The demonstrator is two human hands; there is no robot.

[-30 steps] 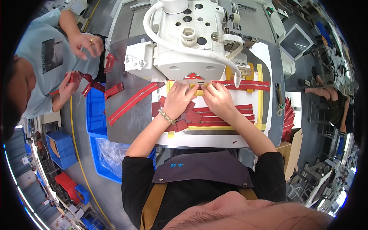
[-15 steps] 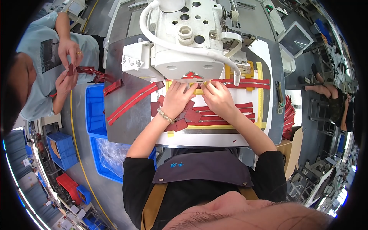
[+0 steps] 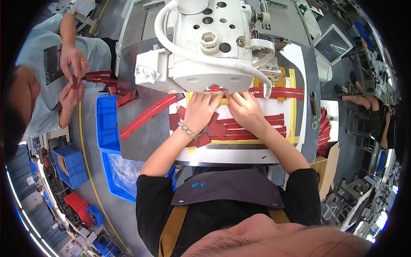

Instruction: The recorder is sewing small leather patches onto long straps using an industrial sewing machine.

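Observation:
Both hands are at the front edge of the white sewing machine head [image 3: 212, 70]. My left hand [image 3: 199, 113] and my right hand [image 3: 247, 112] have bent fingers, and the tips are hidden beneath the head. What they pinch cannot be made out. A red zipper [image 3: 287, 92] runs rightward from beside my right fingertips, over a yellow-edged template [image 3: 292, 118]. Several red zippers [image 3: 250, 132] lie in a row below my right hand. Dark red patches [image 3: 217, 128] are scattered around my left wrist. Another red zipper [image 3: 150, 113] slants across the table to the left.
Thread snips [image 3: 314, 105] lie at the table's right edge, near a bundle of red zippers [image 3: 324, 130] and a cardboard box [image 3: 329, 165]. Blue bins [image 3: 107, 128] stand on the left. A co-worker's hands [image 3: 73, 73] handle red pieces there. A screen [image 3: 332, 45] stands at the far right.
My hands stay at the machine's front edge, their fingertips slightly more covered by the head. The whole view has shifted a little. The co-worker's hands have moved slightly.

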